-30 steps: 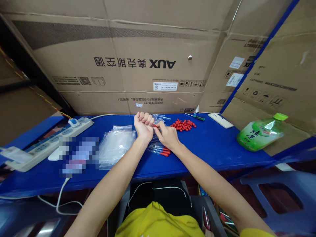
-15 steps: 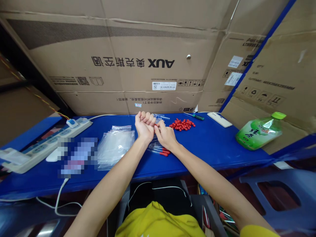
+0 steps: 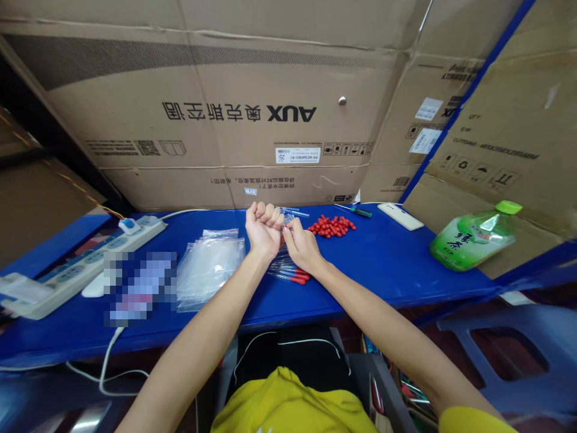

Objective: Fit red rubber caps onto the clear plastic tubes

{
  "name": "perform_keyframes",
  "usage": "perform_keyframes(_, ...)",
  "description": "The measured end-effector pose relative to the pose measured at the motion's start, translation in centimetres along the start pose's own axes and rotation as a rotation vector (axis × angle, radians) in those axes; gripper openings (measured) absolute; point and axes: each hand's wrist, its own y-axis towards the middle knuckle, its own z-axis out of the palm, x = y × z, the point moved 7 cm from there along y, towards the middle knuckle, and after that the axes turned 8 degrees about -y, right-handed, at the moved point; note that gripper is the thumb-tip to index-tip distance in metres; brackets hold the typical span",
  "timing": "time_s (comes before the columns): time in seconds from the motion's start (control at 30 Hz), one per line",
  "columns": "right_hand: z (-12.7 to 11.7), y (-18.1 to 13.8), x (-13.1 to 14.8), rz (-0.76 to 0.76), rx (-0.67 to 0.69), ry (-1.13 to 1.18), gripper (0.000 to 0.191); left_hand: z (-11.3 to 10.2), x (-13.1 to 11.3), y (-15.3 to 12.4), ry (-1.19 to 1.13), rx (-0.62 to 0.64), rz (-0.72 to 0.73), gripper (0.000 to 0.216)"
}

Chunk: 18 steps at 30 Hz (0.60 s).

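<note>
My left hand [image 3: 264, 227] is a closed fist, palm up, over the blue table [image 3: 387, 258], gripping a thin clear tube that pokes out at its right side. My right hand [image 3: 300, 243] pinches against that tube's end, fingers pressed together; whether it holds a cap I cannot make out. Under my right wrist lie a few clear tubes with red caps [image 3: 293, 275]. A heap of loose red caps [image 3: 332, 226] sits just right of my hands. More clear tubes [image 3: 295, 212] lie behind them.
A stack of clear plastic bags [image 3: 210, 264] lies left of my hands. Further left are a white power strip [image 3: 81, 264] and cable. A green screwdriver [image 3: 356, 210], a white phone [image 3: 400, 216] and a green bottle [image 3: 473, 236] lie to the right. Cardboard boxes [image 3: 270, 114] wall the back.
Both hands stay together at the same spot; my right fingers have shifted slightly up against the left fist. The view has drifted a little.
</note>
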Motion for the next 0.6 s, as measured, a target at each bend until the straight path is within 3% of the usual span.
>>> perform_keyframes(0.6, 0.05, 0.05, 0.05, -0.101, 0.007, -0.135, 0.022, 0.91, -0.27, -0.38, 0.085, -0.007, 0.019, 0.049)
